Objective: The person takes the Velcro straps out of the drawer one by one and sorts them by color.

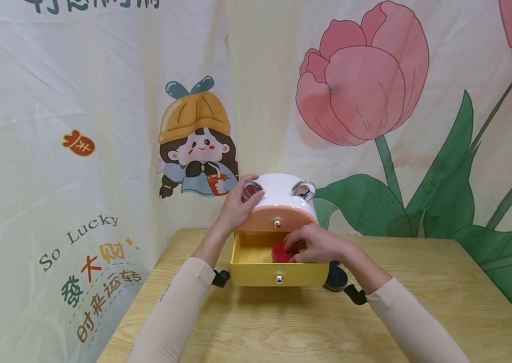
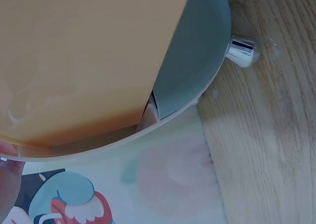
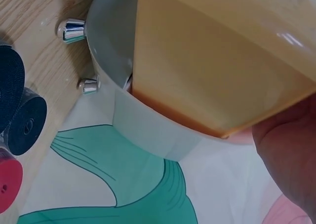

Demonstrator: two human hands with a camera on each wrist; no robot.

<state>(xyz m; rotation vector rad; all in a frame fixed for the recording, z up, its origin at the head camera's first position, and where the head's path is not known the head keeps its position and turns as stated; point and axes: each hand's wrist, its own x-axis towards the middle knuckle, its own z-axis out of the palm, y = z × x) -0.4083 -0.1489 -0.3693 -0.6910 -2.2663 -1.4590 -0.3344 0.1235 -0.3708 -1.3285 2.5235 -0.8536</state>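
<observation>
A small white cabinet (image 1: pixel 278 189) with a rounded top has an orange upper drawer (image 1: pixel 260 220) pushed in and a yellow lower drawer (image 1: pixel 256 275) pulled out. My left hand (image 1: pixel 234 204) rests on the cabinet's upper left, fingers and thumb about a chrome ring there. Inside the yellow drawer, toward its right side, my right hand (image 1: pixel 319 244) pinches a red roll (image 1: pixel 280 253) between fingers and thumb. In the right wrist view the drawer's side hides the fingertips, and only part of the right hand (image 3: pixel 289 155) shows.
Dark rolls (image 3: pixel 28 120) and another red roll (image 3: pixel 9 182) stand on the wooden table (image 1: pixel 260 327) to the cabinet's right. Chrome feet (image 3: pixel 73 30) hold the cabinet up. A printed curtain (image 1: pixel 265 101) hangs right behind the table.
</observation>
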